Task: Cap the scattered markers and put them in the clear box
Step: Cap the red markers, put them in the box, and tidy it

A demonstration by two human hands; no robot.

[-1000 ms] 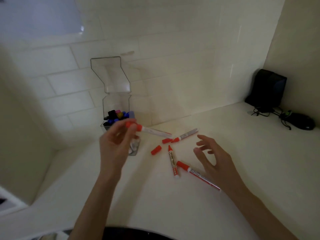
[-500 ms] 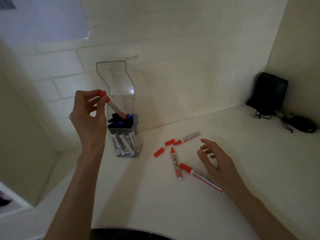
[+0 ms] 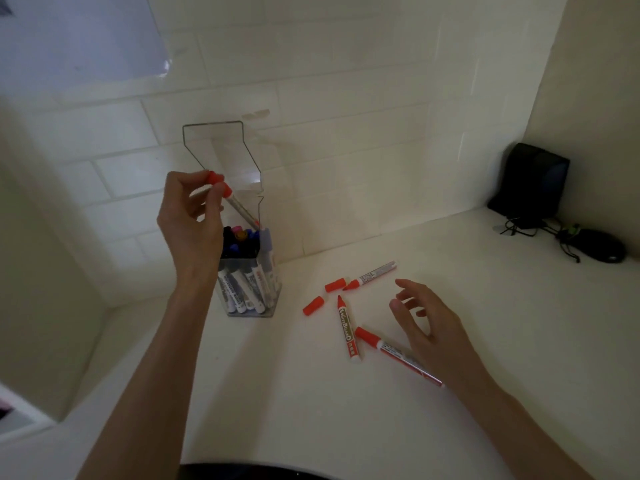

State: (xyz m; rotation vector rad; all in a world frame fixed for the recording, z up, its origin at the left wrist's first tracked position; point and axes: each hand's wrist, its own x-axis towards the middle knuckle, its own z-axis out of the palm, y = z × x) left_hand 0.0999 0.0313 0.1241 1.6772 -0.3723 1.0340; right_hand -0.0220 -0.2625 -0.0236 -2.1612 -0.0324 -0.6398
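Left of centre, the left grip [image 3: 194,223] pinched a capped marker [image 3: 239,207] angled over the clear box [image 3: 251,292]: the dropping-in step. Next it likely needed lowering and release. The right grip [image 3: 426,327] hovered empty, fingers spread.

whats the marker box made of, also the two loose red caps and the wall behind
Clear box: probably thin transparent plastic, glossy; the markers inside show through its walls.
Loose red caps: likely moulded plastic, opaque and smooth, uniform colour.
Wall: seems glazed ceramic tile, off-white, with grout lines in a brick pattern.
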